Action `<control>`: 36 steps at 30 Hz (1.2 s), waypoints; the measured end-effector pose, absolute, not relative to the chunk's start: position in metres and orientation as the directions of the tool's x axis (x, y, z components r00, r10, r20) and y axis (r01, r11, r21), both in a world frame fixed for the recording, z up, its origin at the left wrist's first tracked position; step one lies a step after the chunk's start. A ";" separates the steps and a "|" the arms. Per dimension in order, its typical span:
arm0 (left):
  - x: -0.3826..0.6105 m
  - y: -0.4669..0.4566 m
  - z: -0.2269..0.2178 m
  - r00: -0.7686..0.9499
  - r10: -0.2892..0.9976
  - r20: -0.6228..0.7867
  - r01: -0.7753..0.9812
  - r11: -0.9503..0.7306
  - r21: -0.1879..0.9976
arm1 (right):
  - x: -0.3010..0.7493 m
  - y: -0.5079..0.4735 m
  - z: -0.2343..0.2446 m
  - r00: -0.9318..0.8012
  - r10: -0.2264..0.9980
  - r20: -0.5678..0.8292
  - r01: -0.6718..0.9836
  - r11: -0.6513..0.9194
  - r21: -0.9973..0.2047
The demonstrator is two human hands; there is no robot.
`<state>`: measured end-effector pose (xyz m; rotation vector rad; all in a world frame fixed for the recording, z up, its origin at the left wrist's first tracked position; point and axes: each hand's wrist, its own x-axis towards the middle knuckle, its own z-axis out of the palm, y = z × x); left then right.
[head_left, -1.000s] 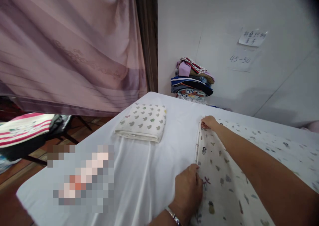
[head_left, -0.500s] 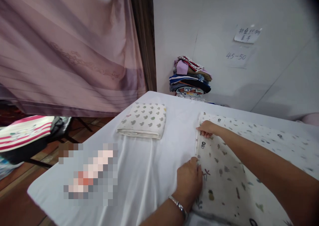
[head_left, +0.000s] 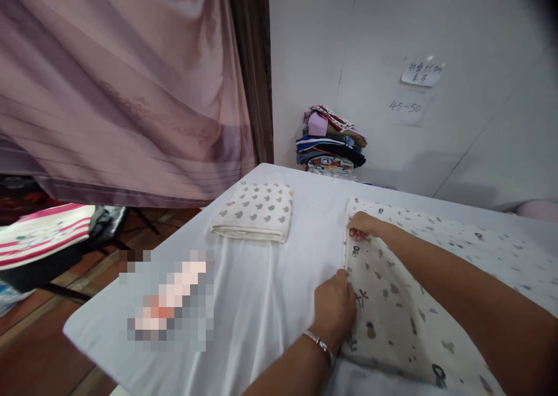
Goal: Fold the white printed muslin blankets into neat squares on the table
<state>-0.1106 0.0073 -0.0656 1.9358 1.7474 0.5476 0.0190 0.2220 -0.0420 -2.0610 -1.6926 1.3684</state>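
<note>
A white muslin cloth (head_left: pixel 392 320) printed with small plants, pineapples and figures lies across the right part of the table. My left hand (head_left: pixel 335 306), wearing a silver bracelet, is closed on its left edge near the front. Farther back, my right hand (head_left: pixel 364 226) pinches the same edge close to the far left corner. My right forearm crosses over the cloth and hides part of it. To the left of both hands, apart from them, sits a folded white cloth (head_left: pixel 255 213) with grey mushroom-like prints.
The table's white cover (head_left: pixel 244 303) is wrinkled. A blurred-out patch (head_left: pixel 170 297) hides something at its left. Behind stands a stack of folded fabrics (head_left: pixel 331 143) against the wall. A pink curtain (head_left: pixel 131 93) hangs at left, above a chair holding a striped cloth (head_left: pixel 52 233).
The view has shifted slightly, so the table and folded cloth appear a little farther right. Both hands keep their hold on the cloth's left edge, with hardly any movement.
</note>
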 end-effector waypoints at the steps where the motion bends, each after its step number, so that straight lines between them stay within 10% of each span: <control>1: -0.110 0.007 -0.066 0.106 0.994 -0.014 0.804 -0.078 0.589 | 0.019 0.222 -0.042 -0.053 0.839 -0.542 0.696 -0.358 -0.622; 12: -0.110 0.008 -0.069 0.113 0.994 -0.010 0.832 -0.089 0.548 | 0.010 0.214 -0.042 -0.031 0.870 -0.493 0.642 -0.361 -0.677; 19: -0.110 0.008 -0.067 0.103 0.995 0.018 0.821 -0.095 0.563 | 0.031 0.157 -0.058 -0.100 0.988 -0.118 0.626 -0.029 -0.779; 23: -0.110 0.009 -0.067 0.115 0.993 0.001 0.829 -0.097 0.550 | 0.038 0.116 -0.083 -0.294 0.943 0.153 0.789 0.330 -0.517; 27: -0.109 0.010 -0.067 0.099 0.995 -0.012 0.848 -0.079 0.524 | 0.028 0.102 -0.090 -0.383 0.917 0.112 0.894 0.398 -0.207; 36: -0.110 0.010 -0.066 0.073 0.997 0.002 0.873 -0.065 0.483 | 0.021 0.091 -0.082 -0.432 0.902 0.023 0.876 0.426 -0.225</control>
